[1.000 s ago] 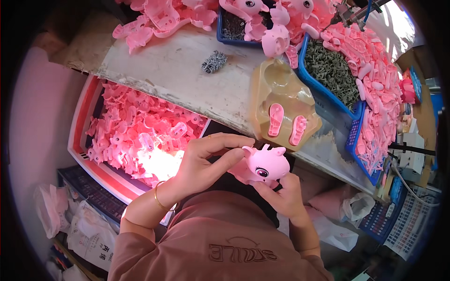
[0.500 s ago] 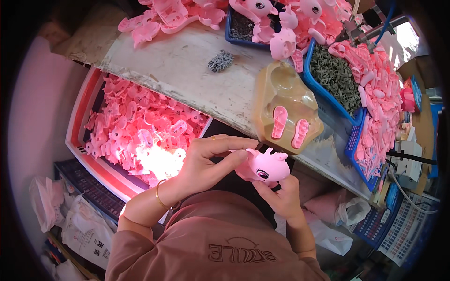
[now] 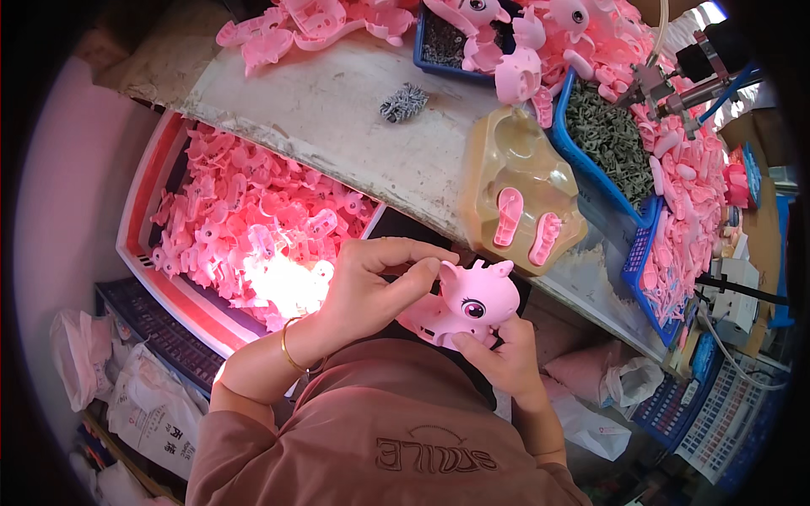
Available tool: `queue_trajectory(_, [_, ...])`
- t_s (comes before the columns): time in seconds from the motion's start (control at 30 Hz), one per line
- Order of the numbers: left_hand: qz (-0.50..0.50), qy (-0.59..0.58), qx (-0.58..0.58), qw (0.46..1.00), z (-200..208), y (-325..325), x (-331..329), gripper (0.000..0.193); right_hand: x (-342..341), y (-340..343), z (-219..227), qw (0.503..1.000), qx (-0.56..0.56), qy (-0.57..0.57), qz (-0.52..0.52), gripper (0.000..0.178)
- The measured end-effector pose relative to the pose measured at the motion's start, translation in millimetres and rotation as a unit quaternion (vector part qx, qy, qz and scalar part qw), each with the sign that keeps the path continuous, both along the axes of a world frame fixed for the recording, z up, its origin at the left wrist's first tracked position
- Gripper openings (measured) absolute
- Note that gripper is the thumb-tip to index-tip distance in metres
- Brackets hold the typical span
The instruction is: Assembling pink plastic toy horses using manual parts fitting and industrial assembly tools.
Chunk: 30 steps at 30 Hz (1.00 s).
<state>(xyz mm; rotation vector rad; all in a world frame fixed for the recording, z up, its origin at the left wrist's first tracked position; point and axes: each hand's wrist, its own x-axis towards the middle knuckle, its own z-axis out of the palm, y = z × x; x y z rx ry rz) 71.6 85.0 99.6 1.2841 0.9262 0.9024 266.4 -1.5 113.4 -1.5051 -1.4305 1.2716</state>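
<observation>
Toy point(image 3: 494, 291): it looks light to me, most likely a hollow plastic shell with next to no heft.
Feel: stiff rather than soft, I'd judge; the rounded head has a smooth sheen and could slip under dry fingertips.
Weak spots: the thin ear point(image 3: 449, 276) and the little nubs on the crown are probably the first bits to bend or snap.
Best hold: I'd take it round the head or low on the body, where the form is broad, and go easy on the ear.
Look: pink all over, big round head, one large dark eye point(image 3: 473, 309) with a purple ring and lashes, the ear standing at ten o'clock of the head, the body reaching toward eight.
Place: held up in front of the worker's brown shirt point(image 3: 363, 413), short of the counter point(image 3: 321, 126) edge.
Right hand point(image 3: 504, 358): at five o'clock of the toy, thumb across its lower front, other fingers largely hidden; the grip is wrapped on it.
Left hand point(image 3: 363, 282): at nine o'clock, thumb and forefinger tips bent in beside the ear; whether they pinch it, I can't tell.
Mould point(image 3: 540, 190): one o'clock, a tan block on the counter carrying two small pink parts point(image 3: 509, 217).
Tray point(image 3: 591, 173): farther out at one, blue, full of dark bits point(image 3: 609, 126).
Crate point(image 3: 152, 181): ten o'clock, heaped with pink pieces point(image 3: 245, 211).
</observation>
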Motion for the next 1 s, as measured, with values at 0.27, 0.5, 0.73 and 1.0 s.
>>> queue_trajectory(0.27, [0.000, -0.005, -0.022, 1.000, 0.0, 0.1, -0.2, 0.021, -0.8, 0.0, 1.0, 0.999, -0.022, 0.027, -0.031, 0.026])
queue_trajectory(0.5, [0.008, -0.024, -0.035, 0.999, -1.9, -1.9, 2.1, 0.018, 2.2, -0.9, 1.1, 0.996, 0.005, -0.087, 0.025, 0.029])
queue_trajectory(0.73, [0.009, -0.015, -0.047, 0.999, -2.2, 0.4, 0.4, 0.019, 2.0, 0.4, 1.5, 0.996, 0.025, -0.077, 0.027, 0.032])
queue_trajectory(1.0, [0.013, -0.021, -0.043, 0.999, -3.0, -0.7, 2.2, 0.019, -0.2, -0.9, 2.4, 1.000, -0.016, -0.001, -0.009, 0.030])
